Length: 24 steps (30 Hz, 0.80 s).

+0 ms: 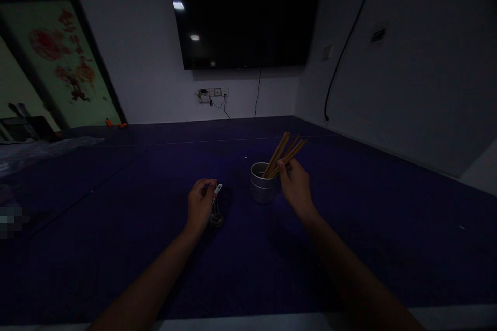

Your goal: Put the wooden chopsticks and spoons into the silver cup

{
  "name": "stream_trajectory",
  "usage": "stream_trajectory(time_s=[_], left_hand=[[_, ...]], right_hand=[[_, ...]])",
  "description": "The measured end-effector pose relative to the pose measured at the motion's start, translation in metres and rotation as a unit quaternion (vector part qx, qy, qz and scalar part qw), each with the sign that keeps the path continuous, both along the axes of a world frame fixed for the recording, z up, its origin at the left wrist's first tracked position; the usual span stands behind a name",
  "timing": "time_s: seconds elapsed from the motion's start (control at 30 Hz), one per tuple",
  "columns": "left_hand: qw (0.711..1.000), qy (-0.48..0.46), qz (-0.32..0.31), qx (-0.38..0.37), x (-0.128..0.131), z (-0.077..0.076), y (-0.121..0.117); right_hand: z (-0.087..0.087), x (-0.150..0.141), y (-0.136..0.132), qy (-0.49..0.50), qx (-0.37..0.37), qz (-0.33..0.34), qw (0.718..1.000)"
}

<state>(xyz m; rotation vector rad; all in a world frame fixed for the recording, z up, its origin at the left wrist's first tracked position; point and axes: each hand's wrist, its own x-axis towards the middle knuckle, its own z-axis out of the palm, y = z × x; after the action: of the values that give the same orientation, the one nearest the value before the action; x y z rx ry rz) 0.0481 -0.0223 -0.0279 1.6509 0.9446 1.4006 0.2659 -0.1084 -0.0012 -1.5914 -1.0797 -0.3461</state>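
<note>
A grey metal utensil holder [263,190] with small holes in its side stands upright on the dark blue tabletop [155,269]. Several wooden chopsticks [280,154] lean to the right out of its mouth. My right hand [297,183] is closed on some of them at the holder's right rim. To the left of the holder, my left hand [200,204] pinches the upper ends of a few metal spoons [216,217], whose bowls hang down at or close to the tabletop. One spoon handle has a pale end. Dim light hides how many spoons there are.
A large dark television [248,15] hangs on the wall, with sockets and cables [213,94] below it. Clear plastic wrap [46,150] lies at the far left of the table. Small orange objects [115,124] sit by the back left edge.
</note>
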Motion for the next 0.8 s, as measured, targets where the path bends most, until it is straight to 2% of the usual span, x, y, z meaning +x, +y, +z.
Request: stream_trajectory(time_s=[0.33,0.6,0.8], left_hand=[[1.0,0.004,0.012,-0.006,-0.001,-0.003,0.004],[0.999,0.014,0.043,0.001,-0.004,-0.01,0.014],[0.998,0.036,0.056,0.002,-0.007,-0.012,0.022]], right_hand=[[-0.002,-0.003,0.001,0.067,0.033,-0.016,0.997],[-0.007,-0.003,0.004,0.128,0.067,0.002,0.99],[-0.012,-0.001,0.007,0.171,0.062,0.017,0.983]])
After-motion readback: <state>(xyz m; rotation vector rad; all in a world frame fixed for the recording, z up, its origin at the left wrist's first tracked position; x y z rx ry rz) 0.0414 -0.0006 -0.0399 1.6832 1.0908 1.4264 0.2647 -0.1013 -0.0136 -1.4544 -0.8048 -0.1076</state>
